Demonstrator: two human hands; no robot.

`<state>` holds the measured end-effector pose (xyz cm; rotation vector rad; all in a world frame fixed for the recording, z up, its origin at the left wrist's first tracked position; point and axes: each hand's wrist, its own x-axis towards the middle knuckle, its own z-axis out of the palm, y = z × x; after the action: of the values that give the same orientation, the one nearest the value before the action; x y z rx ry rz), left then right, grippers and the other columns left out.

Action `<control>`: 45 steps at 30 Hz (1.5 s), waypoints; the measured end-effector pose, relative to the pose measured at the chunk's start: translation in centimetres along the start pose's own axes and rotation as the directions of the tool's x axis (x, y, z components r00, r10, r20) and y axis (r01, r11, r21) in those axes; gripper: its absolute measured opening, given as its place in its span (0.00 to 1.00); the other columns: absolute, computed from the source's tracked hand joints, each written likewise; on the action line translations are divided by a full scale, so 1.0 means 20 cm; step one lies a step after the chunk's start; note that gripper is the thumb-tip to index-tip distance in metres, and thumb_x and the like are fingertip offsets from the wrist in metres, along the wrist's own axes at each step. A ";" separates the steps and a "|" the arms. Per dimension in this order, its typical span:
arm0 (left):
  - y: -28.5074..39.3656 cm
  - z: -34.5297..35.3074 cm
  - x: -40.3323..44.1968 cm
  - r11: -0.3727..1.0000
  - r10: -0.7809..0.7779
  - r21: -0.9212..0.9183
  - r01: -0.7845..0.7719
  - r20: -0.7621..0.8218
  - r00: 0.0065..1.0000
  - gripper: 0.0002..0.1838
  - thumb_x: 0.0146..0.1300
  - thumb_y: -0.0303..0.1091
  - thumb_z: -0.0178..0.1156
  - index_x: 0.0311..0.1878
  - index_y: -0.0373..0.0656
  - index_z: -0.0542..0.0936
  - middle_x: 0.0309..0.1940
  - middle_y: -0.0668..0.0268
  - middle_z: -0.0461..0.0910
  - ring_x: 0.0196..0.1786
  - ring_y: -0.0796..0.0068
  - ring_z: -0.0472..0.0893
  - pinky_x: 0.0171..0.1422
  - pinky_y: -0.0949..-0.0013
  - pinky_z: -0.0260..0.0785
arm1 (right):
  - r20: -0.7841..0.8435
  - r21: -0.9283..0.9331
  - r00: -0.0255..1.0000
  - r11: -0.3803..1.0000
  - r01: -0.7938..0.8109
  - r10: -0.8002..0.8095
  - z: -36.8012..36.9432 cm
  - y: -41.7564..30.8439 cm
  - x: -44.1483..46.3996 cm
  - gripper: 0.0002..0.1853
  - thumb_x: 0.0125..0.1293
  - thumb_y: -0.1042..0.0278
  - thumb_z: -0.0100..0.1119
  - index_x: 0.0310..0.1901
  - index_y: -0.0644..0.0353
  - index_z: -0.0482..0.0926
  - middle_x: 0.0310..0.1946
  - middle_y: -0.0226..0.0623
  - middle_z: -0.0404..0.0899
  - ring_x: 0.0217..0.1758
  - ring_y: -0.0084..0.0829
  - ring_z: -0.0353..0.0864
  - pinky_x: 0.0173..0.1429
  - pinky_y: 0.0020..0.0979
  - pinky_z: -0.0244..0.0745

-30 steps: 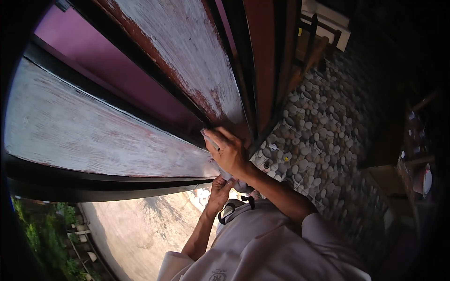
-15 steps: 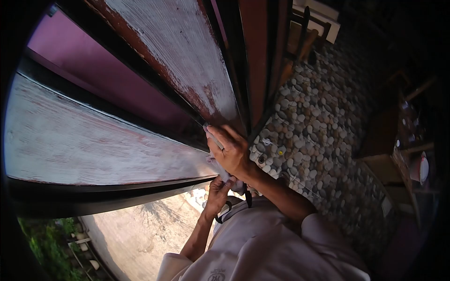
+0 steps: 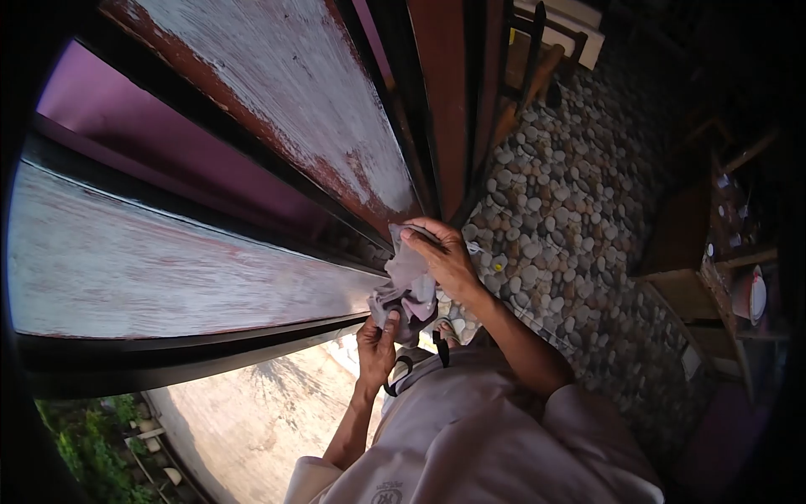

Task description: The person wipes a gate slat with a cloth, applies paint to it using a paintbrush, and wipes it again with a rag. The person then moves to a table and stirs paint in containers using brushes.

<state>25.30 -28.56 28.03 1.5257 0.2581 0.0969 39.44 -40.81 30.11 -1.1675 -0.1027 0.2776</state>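
A crumpled greyish-pink cloth (image 3: 407, 273) is stretched between my two hands, near the lower ends of two painted wooden panels. My right hand (image 3: 443, 254) pinches its upper edge, fingers closed. Lower and to the left, my left hand (image 3: 378, 349) grips the bottom part with the thumb on top. The lower panel (image 3: 168, 260) carries streaky whitish paint over reddish brown and has black edges. Similar patchy paint covers the upper panel (image 3: 294, 84), with more brown showing at its edges. Between the panels is a pink-purple surface (image 3: 168, 134).
Pebble-patterned flooring (image 3: 554, 210) spreads to the right. A wooden chair (image 3: 537, 63) stands at the far top, and a wooden cabinet (image 3: 688, 294) with a white-rimmed bowl (image 3: 756, 296) at the right. Sunlit ground (image 3: 252, 420) and green plants (image 3: 84, 445) lie at lower left.
My right hand has drawn back to the right from the panel edges, and the cloth is now spread open between both hands. My left hand has shifted slightly left and down.
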 end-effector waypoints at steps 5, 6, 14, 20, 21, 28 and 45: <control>0.05 0.01 0.00 0.991 -0.001 0.131 0.003 -0.022 1.000 0.13 0.67 0.38 0.57 0.38 0.37 0.79 0.28 0.75 0.75 0.33 0.87 0.67 0.39 0.80 0.61 | -0.010 0.029 0.990 0.990 -0.137 0.138 -0.25 0.03 -0.03 0.09 0.62 0.67 0.62 0.40 0.62 0.80 0.32 0.23 0.78 0.36 0.12 0.73 0.41 0.17 0.67; 0.05 0.02 0.01 0.992 0.000 0.127 0.003 -0.024 1.000 0.13 0.67 0.38 0.57 0.38 0.37 0.79 0.28 0.75 0.75 0.33 0.87 0.67 0.39 0.80 0.61 | 0.000 0.071 0.988 0.985 -0.155 0.156 -0.29 0.03 -0.03 0.08 0.62 0.67 0.62 0.40 0.61 0.80 0.32 0.22 0.78 0.36 0.12 0.73 0.41 0.17 0.67; 0.03 0.10 0.07 0.993 0.108 0.057 -0.104 -0.065 0.992 0.11 0.68 0.35 0.54 0.32 0.37 0.76 0.26 0.76 0.73 0.31 0.88 0.65 0.36 0.81 0.59 | -0.001 -0.113 0.981 0.975 -0.191 0.192 -0.57 0.01 -0.04 0.10 0.61 0.70 0.62 0.43 0.63 0.79 0.35 0.24 0.78 0.39 0.14 0.74 0.46 0.17 0.68; 0.14 0.25 0.20 0.984 -0.113 -0.135 0.116 0.029 0.993 0.15 0.68 0.35 0.56 0.27 0.36 0.81 0.23 0.77 0.76 0.27 0.90 0.67 0.35 0.81 0.61 | 0.314 -0.578 0.929 0.737 0.349 -0.194 -0.63 -0.02 -0.09 0.29 0.54 0.52 0.69 0.53 0.61 0.76 0.52 0.43 0.75 0.56 0.38 0.74 0.62 0.36 0.66; 0.19 0.29 0.22 0.981 -0.161 -0.096 0.169 0.086 0.983 0.16 0.67 0.37 0.57 0.28 0.37 0.83 0.21 0.77 0.77 0.26 0.91 0.67 0.34 0.81 0.62 | 0.416 -0.582 0.897 0.715 0.388 -0.148 -0.63 -0.01 -0.10 0.29 0.52 0.52 0.71 0.52 0.61 0.77 0.54 0.43 0.73 0.59 0.37 0.72 0.61 0.35 0.67; 0.16 0.32 0.32 0.960 -0.255 -0.096 0.262 0.080 0.964 0.16 0.65 0.38 0.60 0.22 0.42 0.80 0.18 0.81 0.71 0.23 0.91 0.62 0.28 0.81 0.55 | 0.485 -0.306 0.840 0.947 -0.099 0.245 -0.62 0.05 -0.11 0.12 0.64 0.64 0.62 0.41 0.65 0.80 0.31 0.22 0.77 0.36 0.12 0.71 0.41 0.19 0.68; -0.07 0.28 0.11 0.817 -0.175 -0.556 0.156 0.020 0.984 0.39 0.69 0.62 0.30 0.66 0.36 0.62 0.64 0.60 0.66 0.67 0.67 0.64 0.72 0.64 0.47 | 0.418 -0.533 0.819 0.624 0.571 -0.393 -0.02 -0.09 -0.16 0.10 0.60 0.75 0.54 0.44 0.66 0.73 0.36 0.47 0.70 0.38 0.48 0.74 0.41 0.40 0.71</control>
<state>28.59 -33.63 26.63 0.9127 0.3532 0.0514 36.82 -42.60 31.81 -1.7280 -0.8059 -0.1181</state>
